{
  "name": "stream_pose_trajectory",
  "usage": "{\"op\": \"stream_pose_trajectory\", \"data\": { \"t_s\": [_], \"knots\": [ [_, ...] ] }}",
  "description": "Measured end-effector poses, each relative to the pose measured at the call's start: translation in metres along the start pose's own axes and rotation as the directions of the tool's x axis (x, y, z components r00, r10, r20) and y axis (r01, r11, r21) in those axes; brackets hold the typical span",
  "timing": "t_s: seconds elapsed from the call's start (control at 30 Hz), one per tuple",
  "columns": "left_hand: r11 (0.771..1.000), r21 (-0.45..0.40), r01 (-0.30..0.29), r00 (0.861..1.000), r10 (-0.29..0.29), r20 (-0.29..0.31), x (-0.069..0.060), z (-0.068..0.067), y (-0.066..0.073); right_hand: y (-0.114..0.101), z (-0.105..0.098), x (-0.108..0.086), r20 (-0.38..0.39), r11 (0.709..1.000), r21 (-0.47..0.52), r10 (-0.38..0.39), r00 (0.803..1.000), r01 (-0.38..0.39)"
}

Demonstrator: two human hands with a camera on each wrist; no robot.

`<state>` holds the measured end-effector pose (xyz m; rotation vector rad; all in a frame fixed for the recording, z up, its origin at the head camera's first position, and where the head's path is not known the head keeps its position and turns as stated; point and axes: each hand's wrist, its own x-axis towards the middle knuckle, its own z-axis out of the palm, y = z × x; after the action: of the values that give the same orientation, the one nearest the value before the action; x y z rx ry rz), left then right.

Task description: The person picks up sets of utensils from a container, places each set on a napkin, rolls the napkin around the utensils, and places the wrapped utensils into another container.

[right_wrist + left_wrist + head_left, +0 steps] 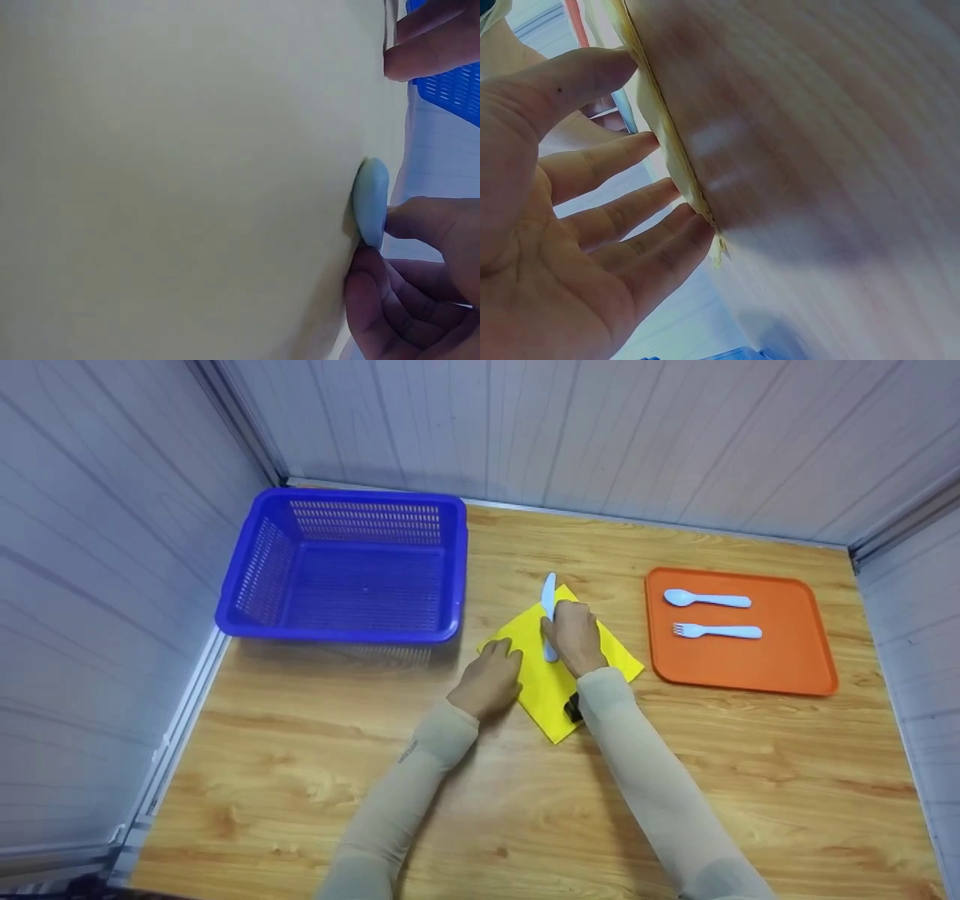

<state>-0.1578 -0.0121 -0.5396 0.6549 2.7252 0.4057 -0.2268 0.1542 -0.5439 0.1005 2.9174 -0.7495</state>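
A yellow cloth (538, 679) lies turned cornerwise on the table, with a light blue knife (550, 592) over it, blade pointing to the back. My right hand (576, 637) pinches the knife between thumb and fingers; in the right wrist view the knife's handle end (370, 202) shows at the cloth's surface. At the cloth's left edge rests my left hand (491, 679). The left wrist view shows that hand (577, 202) with its fingers spread and their tips touching the cloth's edge (676, 154).
A blue basket (457, 585) stands at the back left. On the right an orange tray (735, 664) holds a light blue spoon (705, 599) and a fork (720, 631). Walls close off the table's back and sides. Something black (573, 709) shows beside the right sleeve.
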Motion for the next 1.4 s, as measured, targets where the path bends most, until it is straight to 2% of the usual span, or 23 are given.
{"op": "stream_pose_trajectory", "data": {
  "t_s": [0.13, 0.33, 0.77, 0.97, 1.07, 1.13, 1.23, 1.4],
  "knots": [
    [1.000, 0.006, -0.004, 1.000, 0.004, -0.003, 0.003, 0.000, 0.002, 0.004, -0.002, -0.001, -0.014, 1.000, -0.008, -0.018, 1.000, 0.018],
    [0.999, 0.035, -0.009, 1.000, 0.009, -0.007, 0.007, 0.000, 0.005, 0.007, -0.005, -0.002, 0.003, 1.000, 0.004, -0.002, 1.000, 0.002],
    [1.000, 0.015, -0.022, 1.000, 0.022, -0.006, 0.013, 0.000, 0.008, 0.013, -0.011, -0.002, 0.036, 0.999, 0.022, 0.036, 0.999, -0.037],
    [0.999, -0.003, -0.038, 0.999, 0.038, 0.009, 0.014, -0.003, 0.005, 0.014, -0.012, -0.004, 0.007, 1.000, 0.006, 0.021, 1.000, -0.021],
    [0.999, -0.001, -0.041, 0.999, 0.041, -0.022, 0.011, -0.009, 0.005, 0.016, -0.017, -0.005, -0.010, 1.000, -0.003, -0.001, 1.000, 0.001],
    [0.998, 0.004, -0.055, 0.997, 0.055, -0.057, 0.011, -0.013, 0.009, 0.020, -0.026, -0.006, -0.028, 1.000, -0.011, -0.027, 0.999, 0.027],
    [0.994, 0.013, -0.105, 0.989, 0.106, -0.102, 0.014, -0.018, 0.024, 0.034, -0.048, -0.009, -0.071, 0.998, -0.025, -0.065, 0.995, 0.063],
    [0.978, 0.075, -0.194, 0.974, 0.201, -0.105, 0.028, -0.022, 0.057, 0.070, -0.086, -0.016, -0.128, 0.995, -0.033, -0.100, 0.987, 0.096]
  ]
}}
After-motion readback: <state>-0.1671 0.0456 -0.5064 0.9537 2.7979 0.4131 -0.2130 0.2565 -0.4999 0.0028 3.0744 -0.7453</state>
